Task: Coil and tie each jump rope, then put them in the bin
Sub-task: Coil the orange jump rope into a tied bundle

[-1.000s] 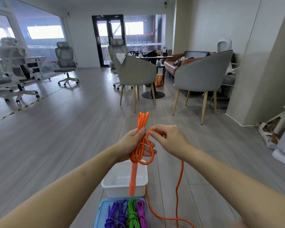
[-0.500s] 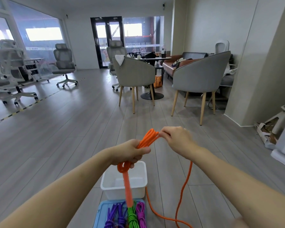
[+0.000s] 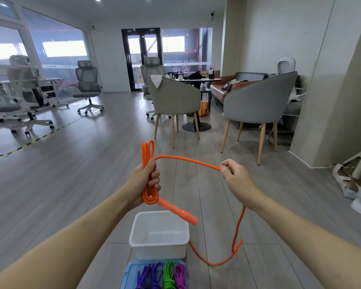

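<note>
My left hand (image 3: 145,180) grips a folded bundle of the orange jump rope (image 3: 147,152), loops sticking up above the fist and curling below it. One orange handle (image 3: 178,211) hangs from the bundle over the white bin (image 3: 133,236). My right hand (image 3: 234,176) pinches the free strand, pulled out to the right; the rest trails down to the floor beside the bin. A blue bin (image 3: 129,272) at the bottom holds tied purple, green and magenta ropes (image 3: 168,275).
Wooden floor all around. Two grey armchairs (image 3: 256,105) and a round table stand ahead. Office chairs (image 3: 87,84) sit at the left by glass walls. Cardboard and white equipment (image 3: 350,170) lie by the right wall.
My right hand pulled the strand away from the bundle, out to the right. The left hand rose slightly and the handle swung to the right.
</note>
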